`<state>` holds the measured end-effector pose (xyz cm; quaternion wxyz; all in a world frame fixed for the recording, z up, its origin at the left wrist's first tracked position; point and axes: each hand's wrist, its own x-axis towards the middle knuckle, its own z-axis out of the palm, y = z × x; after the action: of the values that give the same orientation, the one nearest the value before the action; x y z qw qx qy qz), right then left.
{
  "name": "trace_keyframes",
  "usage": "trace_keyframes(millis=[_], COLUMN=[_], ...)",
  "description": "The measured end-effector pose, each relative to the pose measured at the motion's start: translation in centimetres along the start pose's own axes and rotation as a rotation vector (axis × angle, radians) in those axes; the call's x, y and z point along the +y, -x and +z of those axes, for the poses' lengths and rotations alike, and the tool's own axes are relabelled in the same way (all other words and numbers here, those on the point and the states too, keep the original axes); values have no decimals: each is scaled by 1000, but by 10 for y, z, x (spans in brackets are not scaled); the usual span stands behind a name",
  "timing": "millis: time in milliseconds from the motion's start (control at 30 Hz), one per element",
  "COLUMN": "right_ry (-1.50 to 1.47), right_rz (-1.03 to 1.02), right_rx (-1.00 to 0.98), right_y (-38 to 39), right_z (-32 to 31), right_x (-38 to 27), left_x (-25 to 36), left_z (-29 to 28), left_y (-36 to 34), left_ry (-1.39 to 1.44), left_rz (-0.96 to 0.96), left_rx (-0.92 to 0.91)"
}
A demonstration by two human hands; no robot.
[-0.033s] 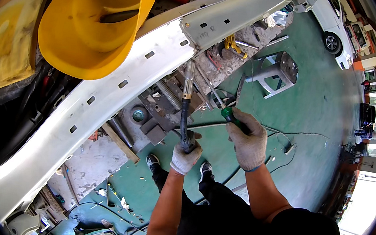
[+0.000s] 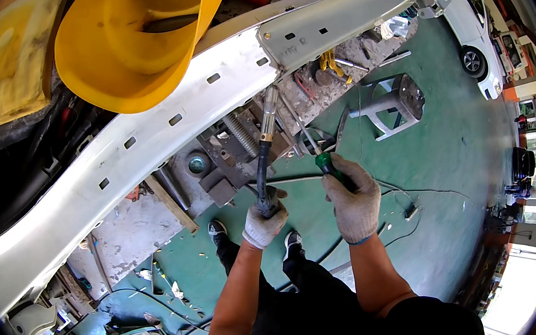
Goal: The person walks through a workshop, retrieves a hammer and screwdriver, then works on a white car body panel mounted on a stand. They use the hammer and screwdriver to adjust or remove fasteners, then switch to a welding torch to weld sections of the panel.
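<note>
My left hand (image 2: pixel 265 219) is clenched around the black grip of the welding torch (image 2: pixel 265 142), low on its handle. From that grip the torch runs almost straight up and away from me, its metal nozzle ending just under the long white car panel (image 2: pixel 150 146) that slants across the view from lower left to upper right. So the torch's long axis crosses the panel's edge rather than lying along it, and the tip sits close to the panel, though I cannot tell whether it touches.

My right hand (image 2: pixel 352 203) is closed on the green handle of a screwdriver (image 2: pixel 322 159). Its thin shaft points up and to my left, toward the torch's upper part, and the shaft's end is hard to make out against the clutter on the workbench (image 2: pixel 229 156). The right hand lies to the right of the torch and slightly farther out than the left; the two gloves are near but apart.
</note>
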<state>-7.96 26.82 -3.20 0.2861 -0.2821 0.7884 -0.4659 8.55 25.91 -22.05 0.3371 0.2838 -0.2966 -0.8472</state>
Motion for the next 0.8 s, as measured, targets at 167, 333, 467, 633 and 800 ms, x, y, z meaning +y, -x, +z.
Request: trace_keyframes(millis=[167, 333, 467, 633, 800], right_ry=[-4, 13, 37, 57, 45], right_rz=[-53, -61, -72, -62, -63], right_rx=[-13, -19, -23, -19, -23], right_y=[-3, -2, -2, -2, -2], right_z=[-2, -2, -2, -2, -2], right_x=[4, 2, 1, -2, -1], left_x=[-3, -4, -5, -6, -6], left_z=[-1, -1, 1, 2, 3], left_y=[-1, 0, 0, -1, -1], left_ry=[-12, 5, 43, 23, 34], left_rz=[-8, -21, -3, -8, 1], left_rx=[-1, 1, 13, 26, 19])
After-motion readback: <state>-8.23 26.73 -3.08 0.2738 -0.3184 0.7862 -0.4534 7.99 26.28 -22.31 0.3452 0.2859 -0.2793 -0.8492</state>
